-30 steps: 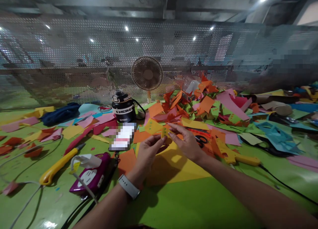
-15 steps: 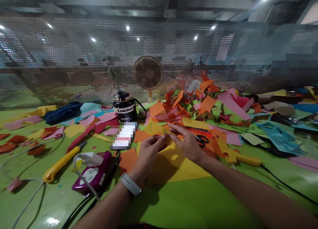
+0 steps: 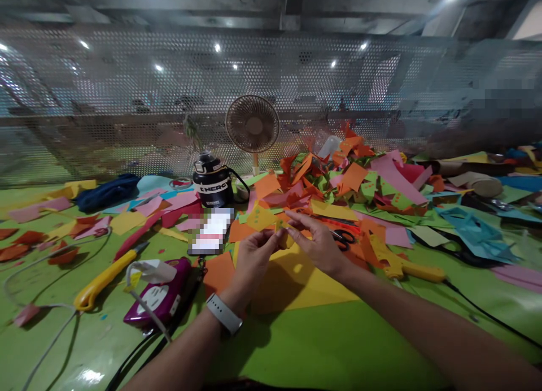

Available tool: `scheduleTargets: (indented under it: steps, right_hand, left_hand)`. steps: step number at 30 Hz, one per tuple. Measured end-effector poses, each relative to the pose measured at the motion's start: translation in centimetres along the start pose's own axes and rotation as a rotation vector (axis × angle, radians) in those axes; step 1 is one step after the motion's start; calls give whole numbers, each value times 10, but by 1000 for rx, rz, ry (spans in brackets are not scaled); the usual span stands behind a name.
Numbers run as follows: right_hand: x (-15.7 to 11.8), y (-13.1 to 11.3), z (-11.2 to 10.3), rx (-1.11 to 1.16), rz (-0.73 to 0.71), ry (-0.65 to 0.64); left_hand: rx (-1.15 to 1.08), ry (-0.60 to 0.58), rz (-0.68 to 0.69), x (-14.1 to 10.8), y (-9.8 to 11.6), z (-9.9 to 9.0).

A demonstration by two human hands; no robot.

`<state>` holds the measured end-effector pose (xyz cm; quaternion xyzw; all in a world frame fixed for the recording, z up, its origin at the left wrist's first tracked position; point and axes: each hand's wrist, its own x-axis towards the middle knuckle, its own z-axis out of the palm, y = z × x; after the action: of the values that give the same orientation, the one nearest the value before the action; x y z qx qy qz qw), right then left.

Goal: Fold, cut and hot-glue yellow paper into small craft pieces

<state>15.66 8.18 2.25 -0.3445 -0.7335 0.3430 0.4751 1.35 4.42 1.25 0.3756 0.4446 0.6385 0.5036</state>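
Between my two hands is a small yellow paper piece (image 3: 281,226) with tiny green marks. My left hand (image 3: 256,256) pinches it from the left, thumb against fingers. From the other side, the thumb and fingers of my right hand (image 3: 315,241) close on it too. Just behind lies another yellow paper piece (image 3: 259,216) with green dots. Below my hands spreads a larger yellow sheet (image 3: 309,286), partly in their shadow. Black-handled scissors (image 3: 344,239) rest right of my right hand, partly covered by paper.
A yellow glue gun (image 3: 406,268) lies to the right, its cord trailing off. Leftward are a yellow-handled knife (image 3: 105,281), a purple power strip (image 3: 158,298) and a phone (image 3: 212,231). Behind stand a black bottle (image 3: 212,182), a fan (image 3: 253,124) and a heap of paper scraps (image 3: 355,176).
Both hands keep nearly the same place and still hold the small yellow paper piece. Only a very slight shift of the fingers shows.
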Motion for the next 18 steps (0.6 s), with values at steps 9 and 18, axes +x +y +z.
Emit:
scheduleTargets:
  steps: [9, 18]
  right_hand:
    - [6, 12, 2, 185, 91, 7]
    - [9, 11, -2, 253, 133, 44]
  left_hand:
    - [-24, -64, -52, 0, 2, -1]
    - [-34, -83, -90, -2, 11, -1]
